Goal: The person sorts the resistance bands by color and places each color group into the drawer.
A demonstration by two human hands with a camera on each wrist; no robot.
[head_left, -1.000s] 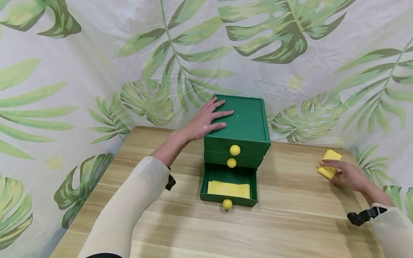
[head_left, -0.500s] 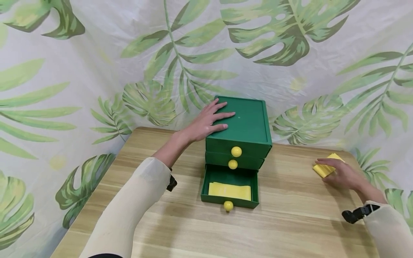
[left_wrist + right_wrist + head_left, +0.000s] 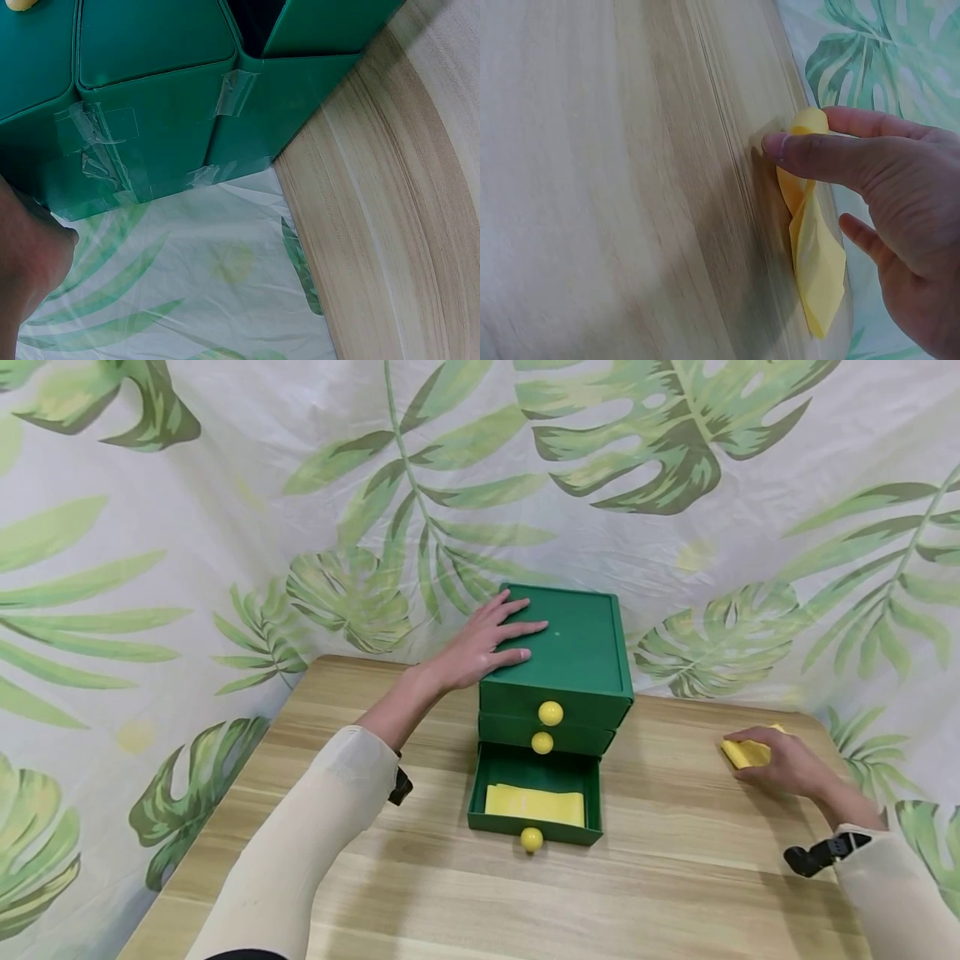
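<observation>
My left hand [image 3: 476, 647] rests with spread fingers on the top of a green drawer box [image 3: 581, 643]; in the left wrist view only part of that hand [image 3: 34, 251] shows beside the taped box. The box's bottom drawer [image 3: 536, 768] is pulled out, and in it lies a flat yellow folded band [image 3: 535, 804]. At the right, my right hand [image 3: 791, 766] holds another yellow folded band [image 3: 746, 755]. The right wrist view shows that band [image 3: 819, 270] pinched between thumb and fingers, its lower end hanging loose by the table edge.
Yellow round knobs [image 3: 551, 713] stick out from the drawer fronts; the upper two drawers are closed. The wooden table [image 3: 637, 893] reaches a leaf-patterned cloth backdrop [image 3: 465, 468] behind and at the sides.
My right hand has moved left along the table with the yellow band, its fingers closing further over it. My left hand stays on the box; the view shifts slightly.
</observation>
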